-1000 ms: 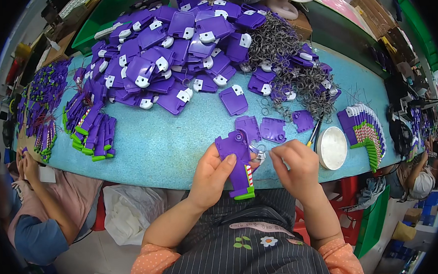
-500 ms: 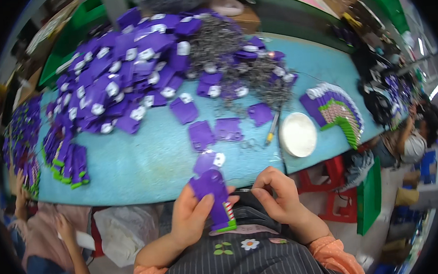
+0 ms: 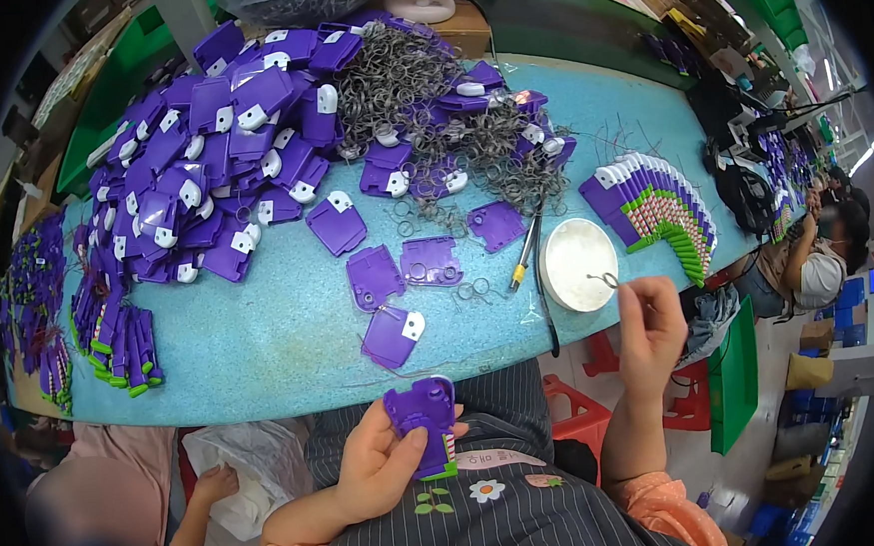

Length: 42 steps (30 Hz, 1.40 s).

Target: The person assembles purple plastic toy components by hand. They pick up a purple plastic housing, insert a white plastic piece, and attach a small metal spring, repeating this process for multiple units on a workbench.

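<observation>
My left hand [image 3: 374, 467] grips a purple plastic casing half [image 3: 423, 406] above my lap, its hollow inner side facing up. A green end and a red-and-white striped strip show at the casing's lower right. Up at the right, near the table's front edge, my right hand [image 3: 651, 335] pinches a small dark coiled wire [image 3: 606, 280] between thumb and fingertips. The wire overlaps the right rim of a round white dish [image 3: 574, 260]. On the table beyond my left hand lies a purple piece with a white corner [image 3: 393, 338], apart from both hands.
Purple casings [image 3: 247, 114] are heaped at the back left, beside a tangled pile of coiled wires [image 3: 395, 70]. A yellow-ended cutter [image 3: 522, 263] lies left of the dish. Striped, green-ended assemblies [image 3: 659, 214] fan out at right. People sit at both sides.
My right hand has moved up and right, from beside the casing to the white dish, and the coiled wire now shows in it. My left hand still holds the casing, slightly lower.
</observation>
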Motion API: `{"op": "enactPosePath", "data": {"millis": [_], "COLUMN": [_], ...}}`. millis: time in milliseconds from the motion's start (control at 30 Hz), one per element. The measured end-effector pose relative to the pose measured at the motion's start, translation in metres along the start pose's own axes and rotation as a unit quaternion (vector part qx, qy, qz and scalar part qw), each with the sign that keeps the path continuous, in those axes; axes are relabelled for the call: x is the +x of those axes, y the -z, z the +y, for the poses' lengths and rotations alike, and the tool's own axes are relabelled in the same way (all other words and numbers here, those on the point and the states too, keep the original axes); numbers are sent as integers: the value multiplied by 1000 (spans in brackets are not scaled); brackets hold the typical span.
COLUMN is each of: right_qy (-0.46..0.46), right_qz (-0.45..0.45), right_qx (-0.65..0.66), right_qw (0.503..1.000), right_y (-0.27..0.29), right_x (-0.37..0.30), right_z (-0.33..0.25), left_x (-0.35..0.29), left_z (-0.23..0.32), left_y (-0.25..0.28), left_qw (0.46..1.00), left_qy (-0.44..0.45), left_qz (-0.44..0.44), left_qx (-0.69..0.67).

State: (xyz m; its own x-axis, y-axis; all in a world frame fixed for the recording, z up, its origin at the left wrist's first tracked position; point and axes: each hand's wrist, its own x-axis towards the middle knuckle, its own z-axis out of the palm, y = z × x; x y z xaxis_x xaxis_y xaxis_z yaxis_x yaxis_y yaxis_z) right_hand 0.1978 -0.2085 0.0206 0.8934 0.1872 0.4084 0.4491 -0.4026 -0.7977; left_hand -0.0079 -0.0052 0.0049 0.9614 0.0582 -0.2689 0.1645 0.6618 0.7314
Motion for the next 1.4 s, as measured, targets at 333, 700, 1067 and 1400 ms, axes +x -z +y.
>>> {"op": "enactPosePath", "data": {"millis": [333, 700, 1067, 1400], "right_qy": [-153, -233, -340, 163], "right_qz": [-317, -416, -637, -258], "right_qx": [393, 363, 321, -100], "right_qw": [850, 801, 613, 947], "right_y": [-52, -38, -49, -131], "right_x": [-53, -51, -12, -49], "right_z": [-62, -55, -51, -53], "left_x": [9, -2, -13, -43], "left_z": [7, 5, 17, -15], "left_y": [-12, -3, 7, 32], "left_qw": [998, 976, 927, 992], "left_qy": [-39, -12, 26, 19], "left_qz": [-25, -46, -131, 92], "left_qx": [50, 211, 350, -84]}}
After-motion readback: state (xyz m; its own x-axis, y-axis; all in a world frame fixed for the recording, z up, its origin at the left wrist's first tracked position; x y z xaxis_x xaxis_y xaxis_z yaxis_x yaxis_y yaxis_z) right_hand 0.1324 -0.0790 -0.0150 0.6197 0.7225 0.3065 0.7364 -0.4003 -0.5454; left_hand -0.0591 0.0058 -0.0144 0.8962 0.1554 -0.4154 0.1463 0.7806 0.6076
